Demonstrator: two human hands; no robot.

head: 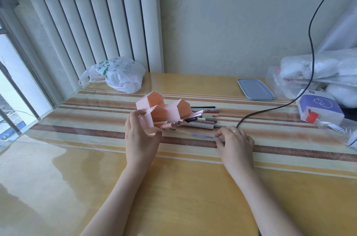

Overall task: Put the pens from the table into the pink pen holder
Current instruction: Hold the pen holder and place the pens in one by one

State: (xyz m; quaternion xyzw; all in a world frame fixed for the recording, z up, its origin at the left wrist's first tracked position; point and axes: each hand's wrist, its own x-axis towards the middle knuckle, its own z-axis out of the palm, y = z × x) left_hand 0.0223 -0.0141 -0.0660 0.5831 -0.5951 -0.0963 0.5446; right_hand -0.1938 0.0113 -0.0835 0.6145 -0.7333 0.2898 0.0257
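Pens waiting beside the pink holder, one already at the right fingertips

On the tabletop [173, 187] the pink pen holder [154, 112] sits tipped, the left hand [139, 139] curled round its near corner; the pile of pens [201, 119] lies at its 3 o'clock, long axes running 9 to 3. The right hand [234, 143], the nearer one, pinches the 3 o'clock end of a thin lilac pen [202, 135] pointing toward the holder at 9 o'clock. Its clear part is hard to make out.
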